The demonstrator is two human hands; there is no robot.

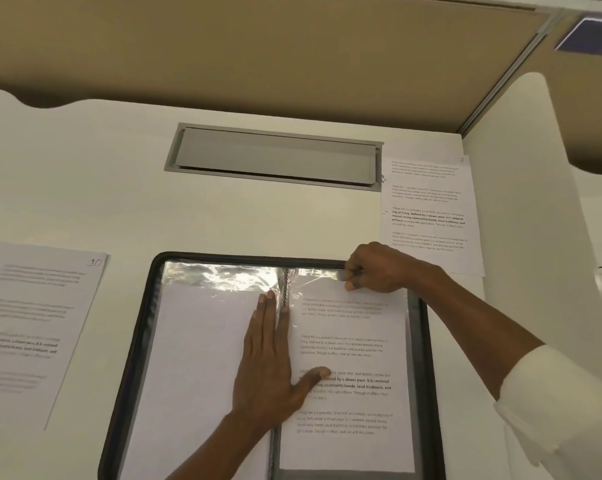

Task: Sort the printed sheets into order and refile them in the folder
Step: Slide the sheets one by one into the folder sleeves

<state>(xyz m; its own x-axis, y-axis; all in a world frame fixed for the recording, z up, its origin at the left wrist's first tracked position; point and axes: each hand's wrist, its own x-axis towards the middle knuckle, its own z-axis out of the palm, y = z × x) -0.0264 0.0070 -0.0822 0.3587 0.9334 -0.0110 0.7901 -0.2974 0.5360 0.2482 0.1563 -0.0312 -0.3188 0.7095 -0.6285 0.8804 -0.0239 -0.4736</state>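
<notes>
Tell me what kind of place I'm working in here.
Probably an office cubicle desk: white desktop with a grey cable hatch, tan partition panels behind, printed sheets beside the open folder.

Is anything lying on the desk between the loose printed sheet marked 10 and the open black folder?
Nothing visible: only white desk surface lies between the white printed sheet marked 10 and the black-edged folder.

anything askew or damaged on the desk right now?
Nothing damaged. The loose white printed sheet marked 10 lies skewed, left of the open black-rimmed folder. The top of the clear plastic sleeve looks wrinkled where the right hand pinches it.
</notes>
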